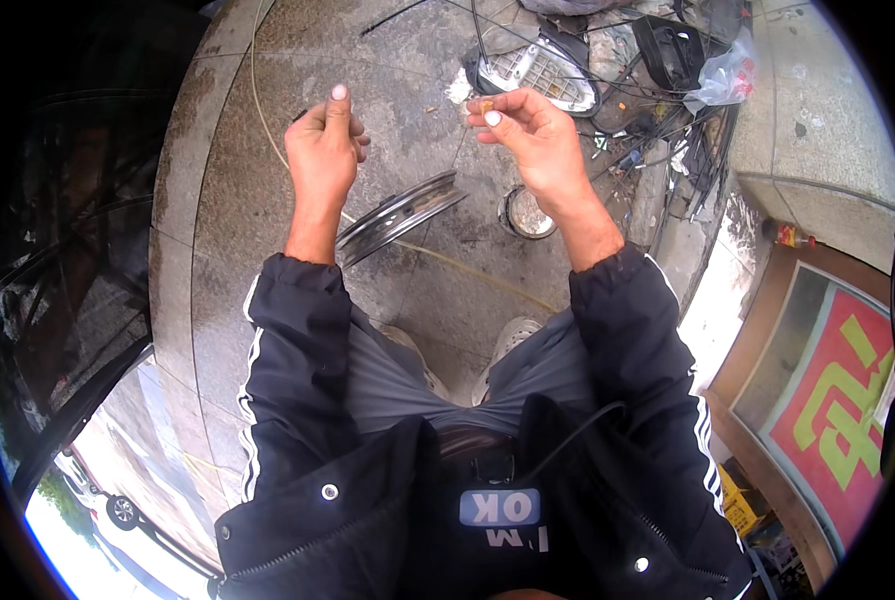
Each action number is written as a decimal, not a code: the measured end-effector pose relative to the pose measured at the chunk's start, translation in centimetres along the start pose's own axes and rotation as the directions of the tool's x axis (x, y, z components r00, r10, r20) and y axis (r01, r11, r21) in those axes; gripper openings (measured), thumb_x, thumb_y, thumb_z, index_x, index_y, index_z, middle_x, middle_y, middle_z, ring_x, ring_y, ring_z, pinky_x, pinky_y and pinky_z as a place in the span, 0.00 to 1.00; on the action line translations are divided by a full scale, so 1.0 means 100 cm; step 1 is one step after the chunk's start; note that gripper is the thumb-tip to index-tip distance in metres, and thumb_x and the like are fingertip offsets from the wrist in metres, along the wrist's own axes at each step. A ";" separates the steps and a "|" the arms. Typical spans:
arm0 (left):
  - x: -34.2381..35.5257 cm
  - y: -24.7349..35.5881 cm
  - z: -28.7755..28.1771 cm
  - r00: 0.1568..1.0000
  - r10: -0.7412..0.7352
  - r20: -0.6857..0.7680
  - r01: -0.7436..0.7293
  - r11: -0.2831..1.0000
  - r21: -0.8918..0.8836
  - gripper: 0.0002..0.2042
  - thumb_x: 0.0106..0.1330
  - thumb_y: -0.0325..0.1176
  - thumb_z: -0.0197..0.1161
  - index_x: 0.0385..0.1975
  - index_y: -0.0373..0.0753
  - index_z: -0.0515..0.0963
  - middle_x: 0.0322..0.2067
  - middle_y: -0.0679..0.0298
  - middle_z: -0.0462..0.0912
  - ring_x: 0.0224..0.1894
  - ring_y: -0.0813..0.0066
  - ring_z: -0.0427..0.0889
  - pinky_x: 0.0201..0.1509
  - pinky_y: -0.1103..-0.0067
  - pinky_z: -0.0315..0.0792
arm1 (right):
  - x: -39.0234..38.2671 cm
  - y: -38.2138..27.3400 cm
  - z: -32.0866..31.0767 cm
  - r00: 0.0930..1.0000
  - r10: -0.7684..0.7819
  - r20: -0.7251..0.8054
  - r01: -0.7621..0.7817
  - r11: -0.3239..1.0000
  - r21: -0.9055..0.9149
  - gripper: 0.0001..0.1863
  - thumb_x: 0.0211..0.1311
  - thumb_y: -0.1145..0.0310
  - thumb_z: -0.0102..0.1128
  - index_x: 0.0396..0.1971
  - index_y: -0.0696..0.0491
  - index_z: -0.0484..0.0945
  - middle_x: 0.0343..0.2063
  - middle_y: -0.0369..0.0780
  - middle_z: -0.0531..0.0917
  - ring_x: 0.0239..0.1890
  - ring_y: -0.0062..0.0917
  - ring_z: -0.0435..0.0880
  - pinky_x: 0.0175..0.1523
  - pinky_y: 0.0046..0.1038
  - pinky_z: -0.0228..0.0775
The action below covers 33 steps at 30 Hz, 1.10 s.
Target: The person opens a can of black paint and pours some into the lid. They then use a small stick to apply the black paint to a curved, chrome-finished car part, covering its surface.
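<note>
Both my hands are raised over the pavement in front of my knees. My left hand [325, 155] has its fingers curled in, with the thumb pointing away from me. A small dark bit [301, 115] shows at its outer edge; what the fingers hold is hidden. The thumb and fingertips of my right hand [548, 150] pinch a small yellow-brown piece [486, 106], too small to name. Lower down, between my forearms, lies a bare metal wheel rim [408, 212], touched by neither hand. Beside my right wrist stands a round tin [505, 212] with whitish contents.
A white and black plastic part [538, 72] lies beyond my right hand. Around it are cables, a black case [668, 52], a clear plastic bag [725, 78] and litter. A thin pale hose [468, 268] crosses the pavement. At right stands a brown-framed red sign [836, 390].
</note>
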<state>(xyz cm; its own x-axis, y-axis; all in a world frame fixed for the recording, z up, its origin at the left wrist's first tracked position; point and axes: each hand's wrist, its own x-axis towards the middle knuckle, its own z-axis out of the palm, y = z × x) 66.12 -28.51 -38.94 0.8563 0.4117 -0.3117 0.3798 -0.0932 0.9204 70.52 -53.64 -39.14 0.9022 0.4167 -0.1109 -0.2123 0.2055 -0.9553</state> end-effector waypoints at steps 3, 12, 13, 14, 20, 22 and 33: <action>0.007 -0.030 0.019 0.997 0.064 0.035 -0.042 0.897 -0.440 0.22 0.79 0.45 0.62 0.59 0.30 0.74 0.54 0.51 0.82 0.47 0.73 0.86 0.48 0.76 0.81 | -0.013 -0.028 0.030 0.892 0.139 0.430 -0.304 0.889 0.343 0.10 0.78 0.71 0.57 0.52 0.59 0.77 0.53 0.50 0.85 0.51 0.36 0.89 0.56 0.36 0.82; -0.030 0.024 0.018 0.947 0.230 0.226 -0.013 0.728 -0.686 0.39 0.80 0.62 0.42 0.74 0.30 0.59 0.71 0.41 0.65 0.70 0.47 0.71 0.77 0.56 0.64 | 0.051 0.017 -0.023 0.832 -0.334 -0.443 0.175 0.916 -0.361 0.07 0.77 0.74 0.52 0.47 0.57 0.78 0.52 0.46 0.85 0.57 0.33 0.85 0.61 0.34 0.77; -0.030 0.027 0.025 0.954 0.301 0.012 -0.229 0.752 -0.618 0.39 0.80 0.63 0.42 0.73 0.30 0.59 0.73 0.40 0.62 0.71 0.47 0.71 0.74 0.57 0.69 | 0.041 0.018 0.005 0.812 -0.458 -0.361 0.263 0.840 -0.475 0.06 0.75 0.75 0.54 0.46 0.57 0.78 0.52 0.46 0.85 0.56 0.33 0.86 0.63 0.37 0.77; -0.029 0.018 0.034 0.982 0.183 0.051 -0.094 0.702 -0.706 0.39 0.80 0.63 0.41 0.74 0.30 0.59 0.73 0.40 0.62 0.71 0.46 0.71 0.74 0.57 0.70 | 0.022 0.020 0.034 0.784 -0.560 -0.267 0.340 0.748 -0.571 0.06 0.74 0.76 0.55 0.46 0.56 0.78 0.52 0.46 0.85 0.56 0.34 0.86 0.65 0.39 0.76; -0.038 -0.002 0.070 0.775 0.041 0.631 0.570 0.387 -0.725 0.41 0.80 0.66 0.38 0.72 0.29 0.64 0.67 0.45 0.72 0.72 0.48 0.69 0.75 0.56 0.67 | -0.030 0.011 0.117 0.603 -0.503 0.619 0.797 0.413 -0.441 0.05 0.65 0.70 0.58 0.38 0.53 0.80 0.34 0.44 0.87 0.43 0.37 0.89 0.72 0.48 0.67; -0.059 0.014 0.079 0.782 0.030 0.623 0.566 0.384 -0.729 0.39 0.82 0.62 0.36 0.75 0.31 0.60 0.73 0.45 0.65 0.72 0.49 0.71 0.74 0.56 0.70 | 0.013 0.010 0.075 0.746 -0.586 0.317 0.592 0.364 -0.719 0.07 0.71 0.70 0.54 0.43 0.53 0.80 0.32 0.45 0.85 0.42 0.40 0.87 0.68 0.46 0.72; -0.089 0.023 0.064 0.867 0.003 0.499 0.434 0.489 -0.756 0.25 0.82 0.47 0.48 0.65 0.31 0.71 0.63 0.46 0.77 0.63 0.54 0.81 0.60 0.62 0.80 | 0.035 0.012 0.002 0.847 -0.470 -0.251 0.205 0.722 -0.661 0.12 0.80 0.65 0.51 0.46 0.58 0.78 0.39 0.46 0.88 0.46 0.36 0.87 0.56 0.42 0.77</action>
<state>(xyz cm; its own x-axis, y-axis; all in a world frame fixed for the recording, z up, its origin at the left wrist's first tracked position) 61.61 -38.20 -35.52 0.9177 -0.0956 -0.3856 0.2928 0.8188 0.4938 73.38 -51.73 -40.60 0.9576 0.0342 0.2861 0.2795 -0.3512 -0.8936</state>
